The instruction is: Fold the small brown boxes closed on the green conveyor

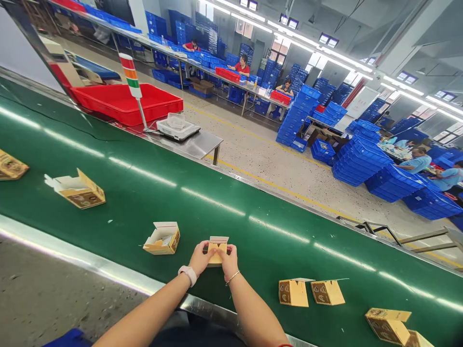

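My left hand (200, 258) and my right hand (228, 260) grip a small tan cardboard box (216, 254) from either side, on the green conveyor belt (231, 226). Its white-edged flap stands up at the far end. Just left of my left hand sits an open carton (163, 238) showing its pale inside. Further right, a pair of closed printed cartons (292, 293) lie apart from my hands, with more at the lower right (387, 326). Up the belt to the left lies another carton (78, 191) with white flaps spread.
Past the belt's far steel edge stand a red tray (125, 102), a signal light pole (129, 79) and a bench scale (178, 127) on a steel table (195, 146). Stacked blue crates (361, 161) fill the floor beyond. Several co-workers sit at long benches.
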{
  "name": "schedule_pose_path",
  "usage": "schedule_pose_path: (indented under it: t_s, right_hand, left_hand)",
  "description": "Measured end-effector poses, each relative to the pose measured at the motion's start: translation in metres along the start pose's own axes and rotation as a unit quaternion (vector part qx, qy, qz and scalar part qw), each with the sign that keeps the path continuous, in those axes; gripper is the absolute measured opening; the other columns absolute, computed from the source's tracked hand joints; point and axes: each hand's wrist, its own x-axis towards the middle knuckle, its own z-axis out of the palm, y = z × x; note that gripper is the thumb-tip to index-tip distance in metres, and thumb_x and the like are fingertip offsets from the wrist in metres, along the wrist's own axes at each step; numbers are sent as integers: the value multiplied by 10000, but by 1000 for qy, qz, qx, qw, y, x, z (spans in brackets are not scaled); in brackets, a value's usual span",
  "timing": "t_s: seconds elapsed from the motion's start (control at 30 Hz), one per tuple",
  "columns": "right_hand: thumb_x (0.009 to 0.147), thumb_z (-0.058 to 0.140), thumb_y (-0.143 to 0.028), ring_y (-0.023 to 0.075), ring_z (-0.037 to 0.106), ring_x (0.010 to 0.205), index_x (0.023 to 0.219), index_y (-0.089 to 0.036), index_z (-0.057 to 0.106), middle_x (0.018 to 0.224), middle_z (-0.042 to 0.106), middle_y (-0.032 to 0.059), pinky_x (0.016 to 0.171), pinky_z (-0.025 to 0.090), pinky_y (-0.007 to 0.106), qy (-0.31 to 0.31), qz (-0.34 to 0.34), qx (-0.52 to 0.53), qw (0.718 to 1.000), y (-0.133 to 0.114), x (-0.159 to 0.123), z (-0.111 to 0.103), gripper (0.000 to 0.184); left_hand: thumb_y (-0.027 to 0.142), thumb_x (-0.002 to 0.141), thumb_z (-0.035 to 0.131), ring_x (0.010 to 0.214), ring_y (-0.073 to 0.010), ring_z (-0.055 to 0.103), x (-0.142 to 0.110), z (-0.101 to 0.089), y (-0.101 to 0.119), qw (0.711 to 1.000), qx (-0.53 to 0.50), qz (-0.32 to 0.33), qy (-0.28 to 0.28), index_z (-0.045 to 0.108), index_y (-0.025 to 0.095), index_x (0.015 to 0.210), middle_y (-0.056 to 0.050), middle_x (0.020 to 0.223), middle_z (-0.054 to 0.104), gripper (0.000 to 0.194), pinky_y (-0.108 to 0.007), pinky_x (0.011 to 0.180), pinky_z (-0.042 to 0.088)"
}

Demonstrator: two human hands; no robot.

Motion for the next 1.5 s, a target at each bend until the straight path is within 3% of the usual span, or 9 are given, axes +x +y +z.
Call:
schedule_pose_path:
  t_s: [0.3,0.43,0.57,0.7,0.77,1.0,1.17,1.33,1.5]
  right_hand:
    - [673,676,-305,238,632,823,892,-193,477,867,597,72,668,539,330,18,17,-5,1000,-8,9,-31,316]
    - [721,675,-414,309,508,1154,1033,-180,511,1155,543,151,915,469,443,108,-234,-35,966,-11,-30,-54,422]
    - [873,550,-323,238,599,987,1114,-206,578,1057,624,110,798,514,369,-66,-450,-106,884,-24,-58,-19,269]
    - [762,695,-420,345,462,1246,1346,-228,527,1281,599,124,934,452,505,-190,-481,-242,821,-42,-45,33,637]
    - [761,707,-421,354,445,1258,1218,-294,636,1207,654,67,926,434,521,-208,-469,-288,809,-43,-38,44,479]
    - [883,534,-296,229,602,1002,873,-195,672,1034,627,108,895,495,388,82,-344,-113,929,-18,-59,51,172]
    - [771,647,-385,229,614,907,911,-193,575,1012,595,106,707,541,327,140,-213,-45,966,4,-62,55,248]
    - [765,606,-470,222,618,810,962,-183,532,934,615,96,715,542,344,140,-130,-15,981,19,-48,52,356]
    - [873,518,-485,292,549,1064,1159,-160,476,1178,523,187,798,501,412,221,-236,-112,940,5,-74,19,435]
  left_hand:
    - [360,683,725,869,-222,678,-11,19,14,997,-50,-44,-47,617,175,928,-102,1000,690,326,-342,790,554]
    - [494,701,678,745,-208,653,-48,-33,-21,997,17,67,-38,601,198,780,-42,772,654,316,-343,730,553]
    - [579,732,630,792,-231,639,-47,-116,-46,930,111,240,257,551,210,848,-68,903,630,394,-332,590,526]
    - [466,847,532,1181,-306,563,-6,-151,-26,862,284,415,64,607,234,1182,-123,1225,651,414,-439,848,503]
    - [383,885,484,1203,-306,550,8,-146,-15,835,344,426,-55,649,286,1177,-94,1220,673,349,-449,859,474]
    - [385,855,498,1057,-279,612,-6,-100,-15,924,180,332,-59,674,227,810,-103,964,700,241,-457,881,487]
    - [453,627,715,1015,-276,630,-12,-82,-4,994,-20,99,-40,576,200,973,-106,1045,648,451,-442,882,520]
    - [394,505,791,919,-283,657,-5,-57,24,972,-139,-117,-151,583,179,918,-95,948,690,511,-452,865,524]
    - [456,491,815,1122,-292,607,-11,-69,22,979,-129,-116,-111,620,190,976,-137,1127,671,587,-415,977,487]
